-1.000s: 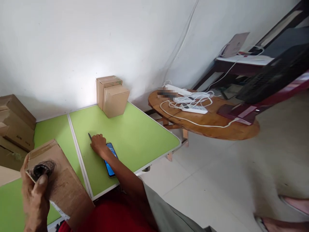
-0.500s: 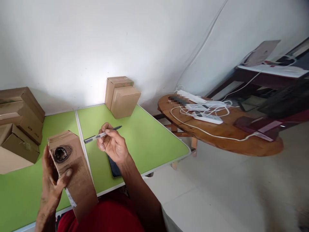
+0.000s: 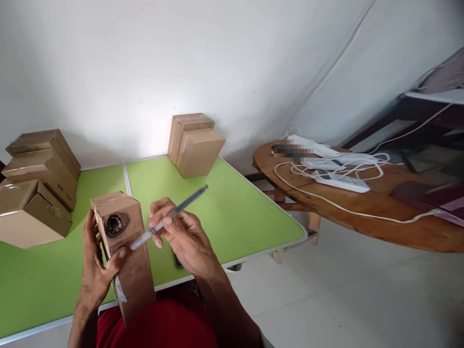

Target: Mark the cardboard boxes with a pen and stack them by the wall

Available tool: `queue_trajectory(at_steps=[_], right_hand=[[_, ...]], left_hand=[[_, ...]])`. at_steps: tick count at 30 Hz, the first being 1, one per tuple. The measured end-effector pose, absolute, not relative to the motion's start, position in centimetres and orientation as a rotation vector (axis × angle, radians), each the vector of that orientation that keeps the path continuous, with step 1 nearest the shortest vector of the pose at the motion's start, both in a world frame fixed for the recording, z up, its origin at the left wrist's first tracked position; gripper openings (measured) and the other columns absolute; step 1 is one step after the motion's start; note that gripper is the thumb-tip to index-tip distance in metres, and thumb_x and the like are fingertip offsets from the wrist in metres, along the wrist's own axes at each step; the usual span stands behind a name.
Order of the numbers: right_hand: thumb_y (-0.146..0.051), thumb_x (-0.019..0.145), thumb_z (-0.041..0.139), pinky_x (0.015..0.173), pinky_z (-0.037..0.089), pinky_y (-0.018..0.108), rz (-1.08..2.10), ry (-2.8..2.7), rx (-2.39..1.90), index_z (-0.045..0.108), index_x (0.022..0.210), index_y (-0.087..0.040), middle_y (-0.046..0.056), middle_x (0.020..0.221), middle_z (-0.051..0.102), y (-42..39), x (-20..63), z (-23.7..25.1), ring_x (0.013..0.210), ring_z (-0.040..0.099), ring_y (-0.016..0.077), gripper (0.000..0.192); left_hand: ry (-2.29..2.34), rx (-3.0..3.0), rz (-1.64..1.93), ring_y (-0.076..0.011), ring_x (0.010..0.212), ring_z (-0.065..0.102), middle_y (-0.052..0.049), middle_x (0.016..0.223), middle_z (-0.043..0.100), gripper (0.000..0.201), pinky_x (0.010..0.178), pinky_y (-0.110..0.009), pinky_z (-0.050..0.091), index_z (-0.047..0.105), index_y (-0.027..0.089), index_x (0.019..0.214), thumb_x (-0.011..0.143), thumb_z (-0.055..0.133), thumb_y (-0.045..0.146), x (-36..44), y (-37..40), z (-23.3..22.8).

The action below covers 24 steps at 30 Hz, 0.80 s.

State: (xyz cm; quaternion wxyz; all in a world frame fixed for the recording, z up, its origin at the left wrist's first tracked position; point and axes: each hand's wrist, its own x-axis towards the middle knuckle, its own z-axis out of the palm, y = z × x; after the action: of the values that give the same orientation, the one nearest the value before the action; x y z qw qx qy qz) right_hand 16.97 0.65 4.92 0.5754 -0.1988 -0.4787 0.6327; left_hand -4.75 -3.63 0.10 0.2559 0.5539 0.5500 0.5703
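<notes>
Holding pen [image 3: 190, 198] and box [image 3: 136, 275]

My right grip [image 3: 186, 237] pinches the pen near the box's face; my left grip [image 3: 97, 270] clasps the box at the green surface's [image 3: 246, 217] near edge, thumb below its dark-ringed hole [image 3: 114, 224]. Beyond, two more boxes [image 3: 201, 152] stand near the wall [image 3: 217, 63].

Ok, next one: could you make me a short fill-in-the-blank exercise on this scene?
1. The right hand holds a ____.
2. The left hand grips a box made of ____.
3. The table below both hands has a top coloured ____.
4. White power strips lie on a second table made of ____.

Missing words: pen; cardboard; green; wood.
</notes>
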Motion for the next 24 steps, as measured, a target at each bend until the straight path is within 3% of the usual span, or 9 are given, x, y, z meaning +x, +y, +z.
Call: queue_trajectory(at_steps=[2, 5, 8, 11, 12, 14, 17, 20, 24], right_hand=[[-0.061, 0.095, 0.085, 0.051, 0.048, 0.026, 1.465, -1.101, -0.510, 0.074, 0.088, -0.023, 0.005, 0.093, 0.072, 0.6, 18.0, 5.3, 0.068, 0.062, 0.0151, 0.040], [-0.053, 0.093, 0.092, 0.044, 0.040, 0.021, 1.497, -1.089, -0.590, 0.072, 0.132, -0.026, -0.002, 0.074, 0.070, 0.3, 19.4, 5.8, 0.057, 0.057, 0.0134, 0.051], [-0.045, 0.093, 0.094, 0.041, 0.036, 0.020, 1.511, -1.060, -0.580, 0.040, 0.175, -0.035, -0.007, 0.071, 0.071, -0.3, 20.2, 6.0, 0.048, 0.049, 0.0111, 0.098], [-0.043, 0.097, 0.091, 0.036, 0.034, 0.020, 1.543, -1.042, -0.528, 0.017, 0.184, -0.041, -0.010, 0.066, 0.069, -1.0, 20.4, 5.8, 0.041, 0.042, 0.0103, 0.114], [-0.042, 0.098, 0.089, 0.035, 0.034, 0.020, 1.562, -1.052, -0.518, 0.018, 0.184, -0.042, -0.010, 0.065, 0.069, -1.1, 20.4, 5.7, 0.040, 0.042, 0.0102, 0.112], [-0.043, 0.101, 0.087, 0.034, 0.033, 0.019, 1.627, -1.083, -0.481, 0.042, 0.177, -0.039, -0.008, 0.065, 0.071, -1.3, 20.5, 5.7, 0.037, 0.044, 0.0095, 0.088], [-0.055, 0.103, 0.081, 0.034, 0.036, 0.019, 1.745, -1.085, -0.315, 0.078, 0.134, -0.026, -0.001, 0.070, 0.077, -1.3, 20.7, 6.1, 0.041, 0.059, 0.0122, 0.042], [-0.060, 0.104, 0.076, 0.042, 0.048, 0.023, 1.738, -1.053, -0.190, 0.078, 0.114, -0.025, 0.004, 0.079, 0.083, -1.2, 20.8, 7.0, 0.057, 0.076, 0.0196, 0.036], [-0.038, 0.097, 0.091, 0.052, 0.054, 0.024, 1.461, -1.028, -0.233, 0.071, 0.106, -0.028, 0.002, 0.085, 0.086, -1.4, 19.9, 7.3, 0.063, 0.077, 0.0176, 0.024]], left_hand=[[1.501, 1.472, 1.551, -0.0487, 0.166, 0.043, -0.020, 0.176, 0.048, 0.117, 0.130, -0.064, 0.046, 0.039, 0.027, 0.177, 0.081, 0.089, 0.070, -4.8, -3.5, 0.0], [1.514, 1.413, 1.541, -0.0493, 0.166, 0.042, -0.019, 0.176, 0.048, 0.120, 0.130, -0.064, 0.046, 0.039, 0.028, 0.176, 0.078, 0.090, 0.073, -4.9, -3.4, -0.1], [1.515, 1.386, 1.539, -0.0486, 0.167, 0.041, -0.019, 0.177, 0.048, 0.121, 0.130, -0.064, 0.047, 0.039, 0.027, 0.176, 0.077, 0.090, 0.074, -5.0, -3.4, -0.2], [1.516, 1.378, 1.545, -0.0480, 0.167, 0.041, -0.019, 0.178, 0.047, 0.120, 0.128, -0.063, 0.049, 0.040, 0.026, 0.175, 0.077, 0.089, 0.074, -4.9, -3.4, -0.3], [1.515, 1.375, 1.546, -0.0476, 0.167, 0.042, -0.019, 0.178, 0.047, 0.119, 0.128, -0.063, 0.049, 0.040, 0.026, 0.175, 0.077, 0.089, 0.074, -4.9, -3.4, -0.3], [1.508, 1.367, 1.548, -0.0471, 0.167, 0.042, -0.019, 0.179, 0.047, 0.118, 0.128, -0.063, 0.049, 0.040, 0.026, 0.175, 0.078, 0.089, 0.073, -4.9, -3.3, -0.3], [1.493, 1.370, 1.568, -0.0474, 0.166, 0.043, -0.020, 0.178, 0.048, 0.117, 0.129, -0.064, 0.047, 0.040, 0.025, 0.175, 0.079, 0.089, 0.071, -4.8, -3.2, -0.4], [1.486, 1.403, 1.588, -0.0475, 0.166, 0.043, -0.019, 0.177, 0.050, 0.113, 0.133, -0.066, 0.041, 0.043, 0.025, 0.174, 0.081, 0.089, 0.070, -4.8, -3.1, -0.4], [1.473, 1.413, 1.580, -0.0461, 0.167, 0.043, -0.018, 0.177, 0.049, 0.109, 0.136, -0.066, 0.037, 0.043, 0.027, 0.175, 0.084, 0.087, 0.068, -4.8, -3.1, -0.6]])
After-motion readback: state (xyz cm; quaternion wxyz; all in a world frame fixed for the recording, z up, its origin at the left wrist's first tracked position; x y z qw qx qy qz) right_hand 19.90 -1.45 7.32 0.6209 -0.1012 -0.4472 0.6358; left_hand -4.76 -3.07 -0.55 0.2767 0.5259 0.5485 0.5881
